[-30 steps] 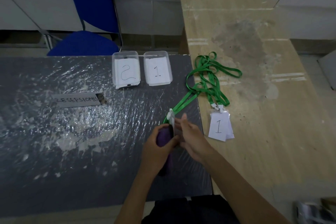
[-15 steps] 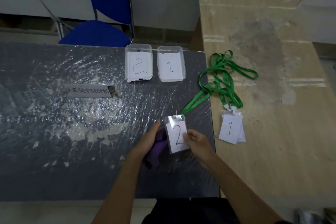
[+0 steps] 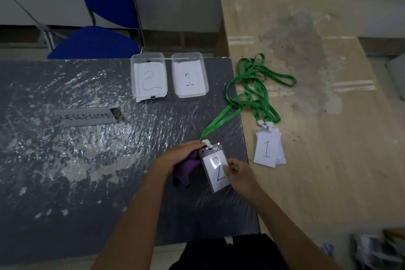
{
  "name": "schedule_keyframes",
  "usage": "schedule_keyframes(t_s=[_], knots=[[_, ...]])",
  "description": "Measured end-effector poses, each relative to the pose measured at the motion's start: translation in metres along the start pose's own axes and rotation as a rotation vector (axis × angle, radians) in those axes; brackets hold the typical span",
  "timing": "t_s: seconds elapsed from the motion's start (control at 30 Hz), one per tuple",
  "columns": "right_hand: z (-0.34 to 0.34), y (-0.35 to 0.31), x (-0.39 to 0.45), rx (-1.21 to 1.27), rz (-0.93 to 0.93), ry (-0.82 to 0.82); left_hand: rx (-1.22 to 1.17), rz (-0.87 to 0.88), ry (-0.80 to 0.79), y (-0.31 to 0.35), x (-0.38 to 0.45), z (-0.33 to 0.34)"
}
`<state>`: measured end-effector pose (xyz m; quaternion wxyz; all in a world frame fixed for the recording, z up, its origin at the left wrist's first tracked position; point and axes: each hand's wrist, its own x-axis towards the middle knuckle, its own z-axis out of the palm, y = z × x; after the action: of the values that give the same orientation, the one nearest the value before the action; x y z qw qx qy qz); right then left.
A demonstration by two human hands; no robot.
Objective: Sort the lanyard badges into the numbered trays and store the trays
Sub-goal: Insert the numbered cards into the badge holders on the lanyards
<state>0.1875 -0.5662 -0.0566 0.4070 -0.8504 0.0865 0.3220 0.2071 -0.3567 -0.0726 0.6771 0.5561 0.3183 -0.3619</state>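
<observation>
A clear badge holder with a card marked 2 [image 3: 215, 169] lies face up near the dark table's right edge, its green lanyard [image 3: 221, 121] still clipped on. My left hand [image 3: 175, 159] pinches the white clip at the badge's top and also holds a purple object [image 3: 186, 171]. My right hand [image 3: 237, 173] pinches the badge's right side. Two clear trays stand at the table's far edge: tray 2 [image 3: 135, 66] and tray 1 [image 3: 205, 66]. A stack of badges marked 1 [image 3: 267, 149] lies on the wooden table with more green lanyards [image 3: 260, 81].
A paper strip with handwriting [image 3: 85, 116] lies on the plastic-covered dark table [image 3: 65, 160]. The wooden table [image 3: 328, 138] adjoins on the right. A blue chair [image 3: 94, 44] stands behind the trays.
The badge was edge-on between my hands a second ago; it has been turned face up, showing the 2. My left hand has shifted up to the clip.
</observation>
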Motion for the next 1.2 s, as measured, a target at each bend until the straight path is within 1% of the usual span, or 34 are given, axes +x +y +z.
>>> schedule_keyframes(t_s=[0.1,0.17,0.23,0.27,0.3,0.37,0.4,0.47,0.53,0.6,0.67,0.77,0.83,0.9,0.97,1.0,1.1,1.2], knots=[[0.001,-0.001,0.002,0.000,-0.017,0.062,-0.005,0.086,0.079,0.012,-0.003,0.001],[0.003,-0.004,0.006,-0.005,-0.041,0.119,0.095,0.225,0.207,0.019,-0.008,0.001],[0.008,-0.008,0.012,-0.020,-0.056,0.167,0.268,0.375,0.341,0.024,-0.013,-0.007],[0.011,-0.010,0.016,-0.035,-0.061,0.175,0.390,0.422,0.399,0.026,-0.015,-0.011],[0.015,-0.011,0.019,-0.054,-0.064,0.177,0.529,0.445,0.461,0.025,-0.015,-0.017],[0.024,-0.012,0.025,-0.083,-0.056,0.180,0.829,0.415,0.588,0.020,-0.015,-0.027],[0.028,-0.012,0.027,-0.089,-0.051,0.187,0.888,0.405,0.650,0.016,-0.016,-0.029],[0.034,-0.013,0.028,-0.089,-0.042,0.211,0.807,0.450,0.732,0.008,-0.024,-0.029],[0.037,-0.014,0.028,-0.081,-0.048,0.241,0.704,0.480,0.755,-0.001,-0.032,-0.022],[0.036,-0.013,0.027,-0.073,-0.069,0.259,0.621,0.479,0.711,-0.009,-0.037,-0.009],[0.033,-0.010,0.025,-0.113,-0.103,0.261,0.476,0.464,0.637,-0.013,-0.041,0.008],[0.012,-0.004,0.020,-0.105,-0.146,0.279,0.318,0.457,0.570,-0.015,-0.048,0.038],[-0.014,0.002,0.017,-0.077,-0.151,0.351,0.193,0.424,0.548,-0.017,-0.047,0.061],[-0.045,0.014,0.019,-0.039,-0.150,0.468,0.080,0.365,0.535,-0.016,-0.046,0.083],[-0.076,0.029,0.025,-0.009,-0.135,0.580,0.010,0.313,0.490,-0.012,-0.041,0.103],[-0.090,0.036,0.030,-0.001,-0.109,0.603,-0.012,0.296,0.468,-0.011,-0.039,0.114],[-0.119,0.056,0.048,-0.001,-0.013,0.571,-0.046,0.262,0.453,-0.007,-0.029,0.140],[-0.126,0.069,0.061,0.022,0.026,0.524,-0.071,0.218,0.468,-0.005,-0.016,0.161]])
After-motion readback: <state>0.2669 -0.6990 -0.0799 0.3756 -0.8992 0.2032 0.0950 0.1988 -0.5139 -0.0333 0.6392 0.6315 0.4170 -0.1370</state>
